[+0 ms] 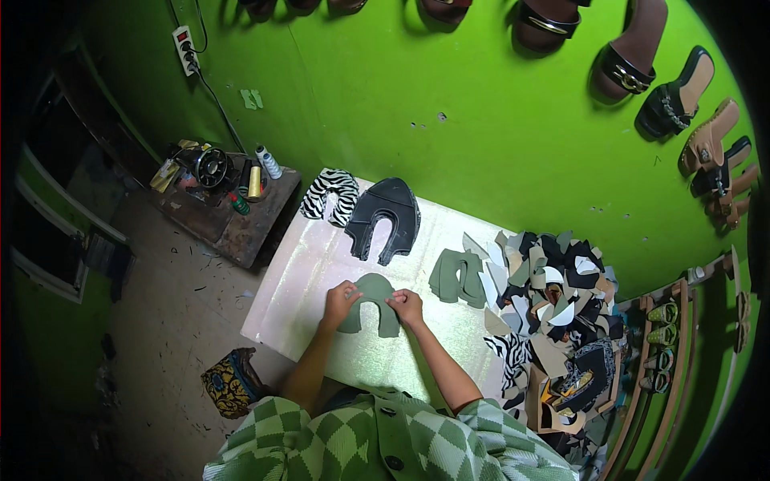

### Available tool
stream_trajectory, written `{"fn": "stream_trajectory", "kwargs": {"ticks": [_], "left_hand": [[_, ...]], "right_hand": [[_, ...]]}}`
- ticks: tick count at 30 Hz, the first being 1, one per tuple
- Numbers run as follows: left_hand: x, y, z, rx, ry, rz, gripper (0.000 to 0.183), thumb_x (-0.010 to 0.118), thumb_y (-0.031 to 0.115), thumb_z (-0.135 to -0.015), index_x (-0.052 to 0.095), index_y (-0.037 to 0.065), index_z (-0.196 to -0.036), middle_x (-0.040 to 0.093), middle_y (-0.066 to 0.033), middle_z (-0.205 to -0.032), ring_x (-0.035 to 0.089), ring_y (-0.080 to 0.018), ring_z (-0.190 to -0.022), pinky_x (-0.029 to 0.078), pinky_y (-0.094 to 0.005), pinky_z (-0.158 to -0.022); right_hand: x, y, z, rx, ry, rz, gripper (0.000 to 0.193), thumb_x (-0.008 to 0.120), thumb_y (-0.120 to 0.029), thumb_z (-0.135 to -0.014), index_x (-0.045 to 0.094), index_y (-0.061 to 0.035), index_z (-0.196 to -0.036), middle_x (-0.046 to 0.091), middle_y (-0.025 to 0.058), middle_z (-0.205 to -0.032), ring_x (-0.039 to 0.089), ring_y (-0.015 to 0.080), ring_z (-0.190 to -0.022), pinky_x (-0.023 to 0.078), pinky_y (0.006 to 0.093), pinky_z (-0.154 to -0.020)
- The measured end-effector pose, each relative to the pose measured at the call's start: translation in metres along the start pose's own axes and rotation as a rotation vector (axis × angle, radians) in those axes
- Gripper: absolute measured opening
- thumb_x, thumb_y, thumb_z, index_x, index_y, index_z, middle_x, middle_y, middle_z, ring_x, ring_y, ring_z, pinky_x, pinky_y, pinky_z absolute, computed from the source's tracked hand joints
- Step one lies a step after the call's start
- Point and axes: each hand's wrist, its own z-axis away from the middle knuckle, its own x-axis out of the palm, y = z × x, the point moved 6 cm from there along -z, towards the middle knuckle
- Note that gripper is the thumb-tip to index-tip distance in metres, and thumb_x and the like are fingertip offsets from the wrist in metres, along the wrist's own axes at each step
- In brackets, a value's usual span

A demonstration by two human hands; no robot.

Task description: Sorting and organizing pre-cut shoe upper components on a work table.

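Observation:
An olive-green, horseshoe-shaped shoe upper piece (373,286) lies on the pale, shiny tabletop in front of me, its two legs toward my body. My left hand (342,301) pinches its left side, fingers closed on the edge. On the opposite side, my right hand (407,305) pinches the right edge between thumb and fingers. Beyond it are a stack of black horseshoe-shaped pieces (384,210) and, to their left, zebra-striped ones (343,189). More olive-green pieces (457,268) sit to the right of my hands.
A large heap of material scraps (553,280) covers the table's right side. At the left stands a sewing machine (211,167) on a worn wooden table (241,232) with thread spools (255,181). Sandals (622,72) hang on the green wall. A patterned cloth-covered seat (231,383) is at lower left.

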Motion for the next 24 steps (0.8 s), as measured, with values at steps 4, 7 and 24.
{"fn": "stream_trajectory", "kwargs": {"ticks": [4,7,24], "left_hand": [[0.001,0.001,-0.020,0.053,-0.049,-0.071,0.023,0.073,0.014,-0.072,0.059,0.002,-0.085,0.062,-0.0152,-0.073,0.061,-0.0239,-0.065,0.046,-0.0329,-0.058],[0.003,-0.003,-0.025,0.065,-0.074,-0.090,0.022,0.073,0.016,-0.073,0.059,0.003,-0.084,0.063,-0.0151,-0.076,0.062,-0.0279,-0.068,0.047,-0.0347,-0.059],[0.012,0.003,-0.010,0.158,0.027,-0.295,0.025,0.067,0.020,-0.077,0.053,0.007,-0.092,0.053,-0.0091,-0.090,0.057,-0.0274,-0.078,0.046,-0.0378,-0.065]], "right_hand": [[-0.002,-0.004,-0.006,-0.025,0.144,0.044,0.022,0.075,-0.012,-0.069,0.064,-0.0019,-0.084,0.060,0.0007,-0.065,0.052,0.0064,-0.057,0.045,0.0223,-0.056],[-0.001,-0.007,-0.007,-0.041,0.209,0.069,0.021,0.075,-0.012,-0.068,0.063,-0.0018,-0.082,0.061,0.0019,-0.066,0.054,0.0073,-0.058,0.046,0.0224,-0.057],[-0.002,-0.023,0.009,-0.228,0.415,0.274,0.014,0.070,-0.007,-0.073,0.058,-0.0034,-0.077,0.056,0.0075,-0.065,0.051,0.0153,-0.053,0.042,0.0288,-0.052]]}}
